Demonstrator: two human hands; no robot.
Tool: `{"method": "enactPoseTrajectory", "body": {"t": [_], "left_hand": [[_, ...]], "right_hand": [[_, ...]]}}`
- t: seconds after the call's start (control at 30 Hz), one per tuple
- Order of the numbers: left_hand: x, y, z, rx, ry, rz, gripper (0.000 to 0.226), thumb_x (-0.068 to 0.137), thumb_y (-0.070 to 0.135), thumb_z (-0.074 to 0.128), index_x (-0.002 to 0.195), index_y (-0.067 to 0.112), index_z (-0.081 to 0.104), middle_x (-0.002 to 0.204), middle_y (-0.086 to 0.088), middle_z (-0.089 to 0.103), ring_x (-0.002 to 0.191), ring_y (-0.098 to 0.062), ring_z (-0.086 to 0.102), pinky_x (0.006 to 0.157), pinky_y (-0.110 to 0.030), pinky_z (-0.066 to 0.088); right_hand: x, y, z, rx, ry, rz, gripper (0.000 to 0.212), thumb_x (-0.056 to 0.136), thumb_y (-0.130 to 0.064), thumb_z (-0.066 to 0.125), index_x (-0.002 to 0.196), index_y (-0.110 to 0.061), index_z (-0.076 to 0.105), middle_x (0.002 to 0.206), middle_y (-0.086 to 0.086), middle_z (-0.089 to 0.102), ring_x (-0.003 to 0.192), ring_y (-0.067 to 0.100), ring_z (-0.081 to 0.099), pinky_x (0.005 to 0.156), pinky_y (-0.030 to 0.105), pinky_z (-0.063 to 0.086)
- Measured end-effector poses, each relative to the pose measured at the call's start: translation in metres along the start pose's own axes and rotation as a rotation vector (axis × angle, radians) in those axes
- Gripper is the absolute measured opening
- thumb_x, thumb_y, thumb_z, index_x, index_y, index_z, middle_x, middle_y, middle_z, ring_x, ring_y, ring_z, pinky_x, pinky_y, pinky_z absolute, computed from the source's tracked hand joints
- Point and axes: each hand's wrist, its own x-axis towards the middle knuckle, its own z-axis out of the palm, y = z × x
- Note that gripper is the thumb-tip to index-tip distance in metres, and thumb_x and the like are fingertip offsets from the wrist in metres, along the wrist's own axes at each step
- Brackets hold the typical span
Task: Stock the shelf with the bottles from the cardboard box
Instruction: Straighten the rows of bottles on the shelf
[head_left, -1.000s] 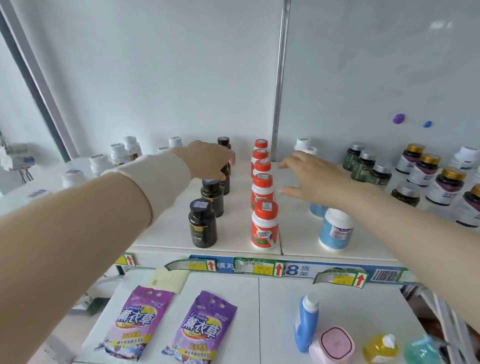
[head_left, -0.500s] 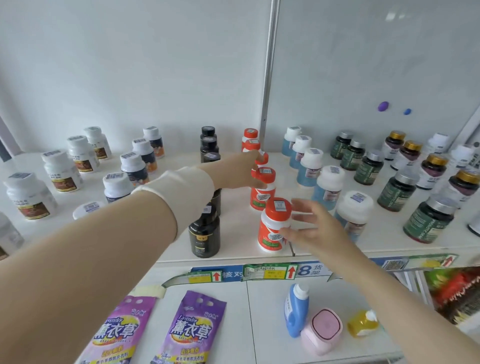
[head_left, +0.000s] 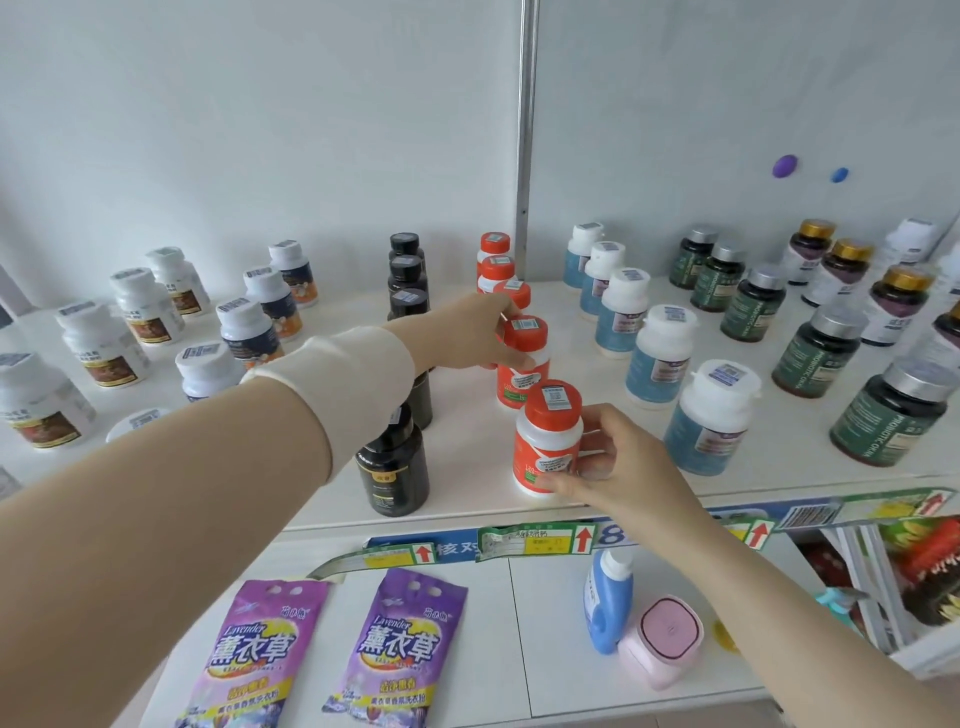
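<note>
Right hand (head_left: 608, 457), fingers loose half a second ago, now grips front orange-capped bottle (head_left: 545, 441), upright at shelf (head_left: 467, 512) front edge. Just behind, left hand (head_left: 467, 332) holds second orange-capped bottle (head_left: 523, 364), as before.

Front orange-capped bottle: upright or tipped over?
Upright: the front bottle stands cap up on the shelf, right hand gripping its side; left hand grips the second bottle behind it.

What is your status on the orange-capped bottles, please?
Left hand grips second orange-capped bottle. Right hand grips front orange-capped bottle. Both upright on shelf. Black bottles close alongside.
</note>
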Motion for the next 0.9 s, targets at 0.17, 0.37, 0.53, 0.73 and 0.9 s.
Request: {"method": "enactPoseTrajectory", "body": {"t": [0.17, 0.37, 0.53, 0.73, 0.9], "left_hand": [[0.002, 0.003, 0.001, -0.027, -0.013, -0.019, 0.056, 0.084, 0.027, 0.065, 0.132, 0.013, 0.041, 0.130, -0.007, 0.053, 0.106, -0.023, 0.060, 0.083, -0.027, 0.053], [-0.002, 0.006, 0.002, -0.015, -0.001, -0.029, 0.058, 0.084, 0.027, 0.065, 0.134, 0.013, 0.039, 0.132, -0.007, 0.052, 0.108, -0.022, 0.058, 0.082, -0.025, 0.051], [-0.016, 0.008, -0.012, 0.022, 0.077, -0.018, 0.060, 0.082, 0.031, 0.068, 0.133, 0.013, 0.040, 0.132, -0.005, 0.053, 0.109, -0.020, 0.057, 0.091, -0.031, 0.046], [-0.056, -0.004, -0.056, 0.207, 0.226, -0.021, 0.049, 0.084, 0.023, 0.067, 0.127, 0.014, 0.047, 0.125, -0.005, 0.056, 0.105, -0.020, 0.055, 0.085, -0.027, 0.042], [-0.092, -0.040, -0.081, 0.756, 0.161, -0.082, 0.048, 0.087, 0.027, 0.061, 0.130, 0.016, 0.041, 0.119, -0.007, 0.053, 0.104, -0.029, 0.055, 0.086, -0.042, 0.046]], "right_hand": [[0.002, 0.001, -0.002, -0.018, -0.036, 0.000, 0.046, 0.063, -0.027, 0.082, 0.088, -0.042, 0.046, 0.086, -0.030, 0.056, 0.078, -0.010, 0.059, 0.059, -0.003, 0.042], [0.002, -0.002, -0.003, -0.011, -0.068, -0.009, 0.050, 0.065, -0.031, 0.080, 0.095, -0.044, 0.042, 0.092, -0.032, 0.053, 0.081, -0.009, 0.058, 0.060, -0.002, 0.042], [0.010, -0.032, -0.022, 0.041, -0.007, -0.069, 0.056, 0.065, -0.045, 0.071, 0.113, -0.034, 0.044, 0.106, -0.021, 0.056, 0.098, -0.002, 0.057, 0.074, 0.012, 0.049], [0.052, -0.087, -0.035, -0.241, 0.001, -0.218, 0.044, 0.082, -0.037, 0.066, 0.120, -0.023, 0.048, 0.120, -0.008, 0.055, 0.104, 0.010, 0.055, 0.080, 0.021, 0.043], [0.076, -0.112, -0.009, -0.809, -0.062, -0.349, 0.053, 0.089, -0.035, 0.057, 0.134, -0.016, 0.039, 0.141, 0.007, 0.042, 0.123, 0.027, 0.047, 0.093, 0.036, 0.042]]}}
